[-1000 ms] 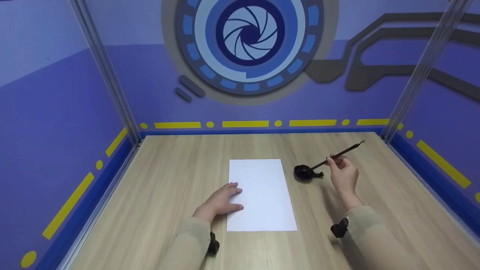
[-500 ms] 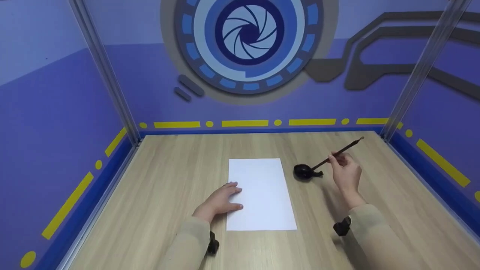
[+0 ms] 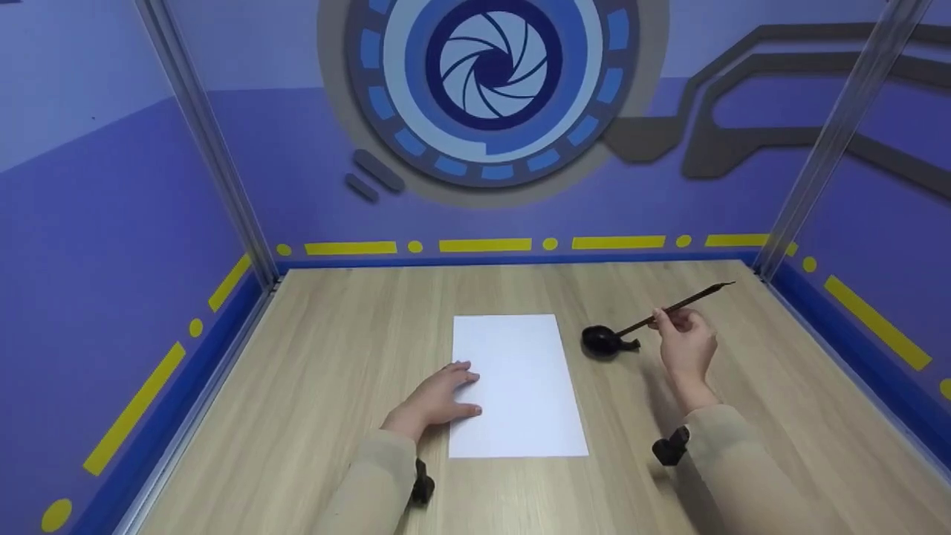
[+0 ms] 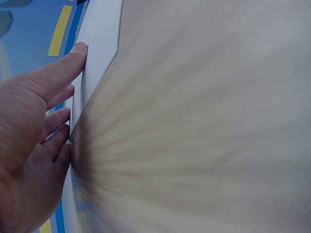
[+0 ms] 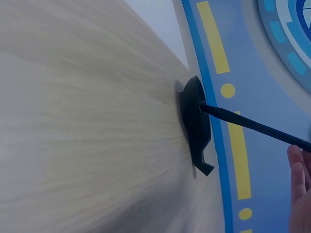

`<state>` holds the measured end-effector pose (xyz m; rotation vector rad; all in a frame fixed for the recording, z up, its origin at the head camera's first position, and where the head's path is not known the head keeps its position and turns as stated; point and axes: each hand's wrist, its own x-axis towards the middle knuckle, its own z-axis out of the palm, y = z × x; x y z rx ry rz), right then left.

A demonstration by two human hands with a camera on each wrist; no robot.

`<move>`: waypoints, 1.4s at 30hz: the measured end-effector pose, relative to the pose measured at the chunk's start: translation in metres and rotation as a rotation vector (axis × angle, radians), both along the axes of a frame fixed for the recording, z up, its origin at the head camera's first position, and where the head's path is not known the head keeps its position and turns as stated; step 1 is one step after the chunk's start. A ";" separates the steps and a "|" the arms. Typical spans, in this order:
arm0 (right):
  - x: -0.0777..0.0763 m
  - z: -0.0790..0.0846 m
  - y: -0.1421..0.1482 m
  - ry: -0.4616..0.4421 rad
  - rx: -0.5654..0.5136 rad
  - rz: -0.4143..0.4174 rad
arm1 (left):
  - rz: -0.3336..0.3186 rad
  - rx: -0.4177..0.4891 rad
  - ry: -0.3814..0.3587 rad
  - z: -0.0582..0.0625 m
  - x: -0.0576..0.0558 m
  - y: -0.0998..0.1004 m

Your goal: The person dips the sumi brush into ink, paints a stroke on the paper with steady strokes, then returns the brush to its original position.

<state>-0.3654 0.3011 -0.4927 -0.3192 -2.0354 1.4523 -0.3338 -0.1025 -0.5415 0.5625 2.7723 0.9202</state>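
My right hand (image 3: 687, 353) pinches the dark shaft of a writing brush (image 3: 700, 297), which leans up and to the right. Its lower end sits inside a small black ink dish (image 3: 599, 341) with a short curved stem; the bristles are hidden there. In the right wrist view the brush (image 5: 262, 128) enters the dish (image 5: 190, 116) from the side, with fingertips (image 5: 297, 177) at the frame's edge. A white sheet of paper (image 3: 520, 394) lies left of the dish. On its left edge rests my left hand (image 3: 429, 399), thumb and fingers spread and holding nothing.
Pale wood-grain table (image 3: 319, 334) surrounds the paper and dish. A blue-purple printed back wall (image 3: 297, 163) and side walls with metal corner posts (image 3: 215, 141) enclose it. Black wrist devices (image 3: 422, 487) sit at both sleeves.
The upper end of the brush has swung down and to the right, while its lower end stays in the ink dish. The right wrist shifts slightly. My left hand and the paper stay put.
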 end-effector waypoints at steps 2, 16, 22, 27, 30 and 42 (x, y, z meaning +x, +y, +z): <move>-0.001 -0.002 0.001 -0.012 0.003 -0.012 | -0.001 0.007 -0.003 0.000 0.000 0.000; 0.001 0.002 0.005 -0.032 0.097 -0.024 | 0.007 0.015 -0.017 0.000 0.001 0.000; 0.002 0.006 0.004 0.028 0.153 -0.010 | 0.006 0.013 -0.016 0.000 0.001 0.000; 0.003 0.011 0.001 0.091 0.141 -0.001 | 0.004 0.011 -0.014 0.000 0.001 0.000; 0.001 0.010 -0.002 0.096 0.145 0.021 | 0.002 0.011 -0.012 0.001 0.000 0.000; -0.004 -0.002 -0.006 0.076 0.146 0.073 | -0.011 0.003 -0.005 0.001 0.000 -0.001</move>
